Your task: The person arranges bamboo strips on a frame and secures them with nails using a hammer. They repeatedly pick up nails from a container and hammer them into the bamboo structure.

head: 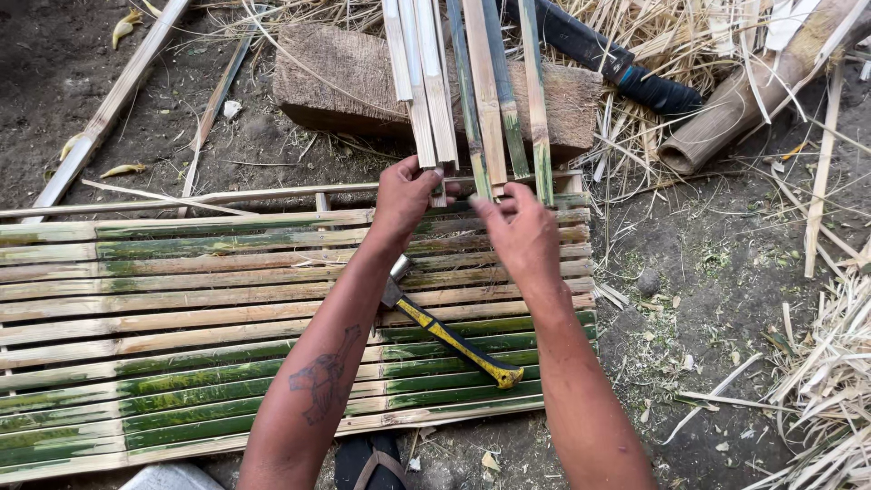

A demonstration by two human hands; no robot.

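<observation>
A wide flat panel of green and tan split-bamboo slats (181,345) lies on the dark soil and fills the picture from nine o'clock through six o'clock. At twelve o'clock sits a rough brown wooden block (345,86), and a bundle of loose pale and green bamboo strips (472,91) lies across it, their near ends reaching the panel's far edge. At two o'clock a thick tan bamboo tube (753,100) rests in dry straw beside a dark long-bladed knife with a black handle (626,63). Both forearms reach up from six o'clock toward the centre, the left one bearing a dark tattoo. The left hand (404,195) is curled, its fingers pinching the near ends of the pale strips. The right hand (522,231) is just beside it at the centre, thumb and forefinger pinched at the end of a green strip, though whether they truly clamp it cannot be told. A hammer with a yellow-and-black handle (449,338) lies on the panel between the forearms, its metal head partly hidden under the left wrist. No containers show.
</observation>
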